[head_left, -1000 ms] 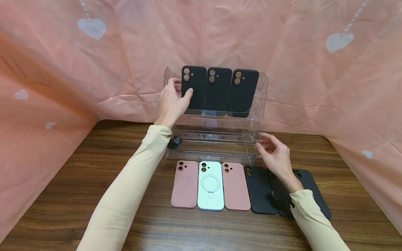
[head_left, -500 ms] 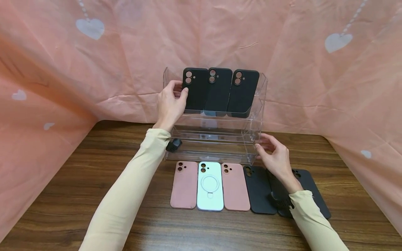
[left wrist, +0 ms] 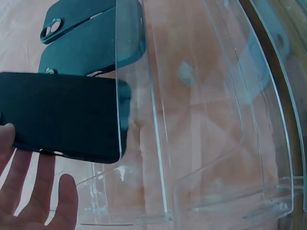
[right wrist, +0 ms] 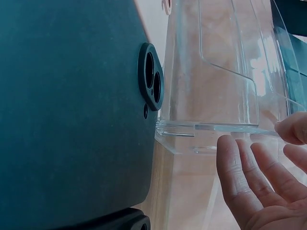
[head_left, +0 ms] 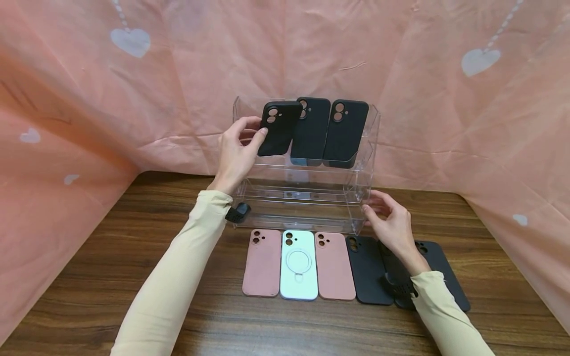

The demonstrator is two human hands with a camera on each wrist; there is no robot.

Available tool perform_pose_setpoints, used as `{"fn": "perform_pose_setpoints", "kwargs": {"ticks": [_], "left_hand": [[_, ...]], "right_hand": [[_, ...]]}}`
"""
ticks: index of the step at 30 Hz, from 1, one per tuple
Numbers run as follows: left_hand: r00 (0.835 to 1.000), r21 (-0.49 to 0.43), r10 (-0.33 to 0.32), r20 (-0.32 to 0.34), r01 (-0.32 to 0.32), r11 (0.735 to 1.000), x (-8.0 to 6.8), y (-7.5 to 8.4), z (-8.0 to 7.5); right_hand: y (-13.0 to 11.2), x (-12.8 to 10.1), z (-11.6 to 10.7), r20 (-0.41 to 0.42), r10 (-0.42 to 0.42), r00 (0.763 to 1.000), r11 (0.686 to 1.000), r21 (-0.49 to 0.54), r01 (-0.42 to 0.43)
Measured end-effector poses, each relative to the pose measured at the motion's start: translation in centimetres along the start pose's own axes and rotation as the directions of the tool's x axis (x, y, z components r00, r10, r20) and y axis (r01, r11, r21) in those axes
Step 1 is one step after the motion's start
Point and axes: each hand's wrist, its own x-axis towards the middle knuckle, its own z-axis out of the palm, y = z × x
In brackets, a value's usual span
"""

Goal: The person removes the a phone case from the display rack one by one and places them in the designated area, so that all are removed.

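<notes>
A clear acrylic tiered rack point(head_left: 360, 163) stands on the wooden table. My left hand point(head_left: 238, 151) pinches a black phone case point(head_left: 278, 129) at its left edge, lifted and tilted off the top tier; the same black case point(left wrist: 62, 115) fills the left wrist view above my fingers point(left wrist: 33, 191). Two more black cases point(head_left: 327, 131) lean upright on that tier. My right hand point(head_left: 387, 220) rests with relaxed fingers against the rack's lower right corner, seen in the right wrist view beside the rack wall point(right wrist: 216, 86).
In front of the rack lie two pink cases point(head_left: 262, 262), a white case with a ring stand point(head_left: 298, 264) between them, and black cases point(head_left: 367, 269) to the right. Pink cloth with white hearts point(head_left: 89, 99) hangs behind and at both sides.
The left black case has come up off the top tier and tilted to the right in my left hand. The right hand has stayed at the rack's corner.
</notes>
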Motion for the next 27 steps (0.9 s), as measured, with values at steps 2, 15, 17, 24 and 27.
{"fn": "perform_pose_setpoints", "kwargs": {"ticks": [2,15,17,24,27], "left_hand": [[1.000,-0.038,0.004,-0.018,-0.004,0.999,0.0,0.1,-0.1],[0.999,-0.217,-0.006,-0.049,-0.005,0.976,-1.4,0.8,-0.7],[0.999,-0.206,-0.001,-0.051,-0.010,0.979,-1.8,0.7,-0.8],[1.000,-0.161,-0.009,-0.017,0.006,0.987,-3.1,0.5,-1.3],[1.000,-0.138,-0.017,0.019,0.019,0.990,-3.7,0.4,-1.6]], "right_hand": [[0.0,0.0,0.0,0.001,-0.001,1.000,1.000,0.005,0.001],[0.3,0.2,0.1,0.005,0.009,1.000,1.000,0.013,-0.009],[0.3,0.2,0.1,0.006,0.012,1.000,1.000,0.010,-0.012],[0.5,0.2,0.1,0.001,0.011,1.000,1.000,-0.003,-0.011],[0.6,0.3,0.1,0.000,0.002,1.000,1.000,-0.020,-0.002]]}}
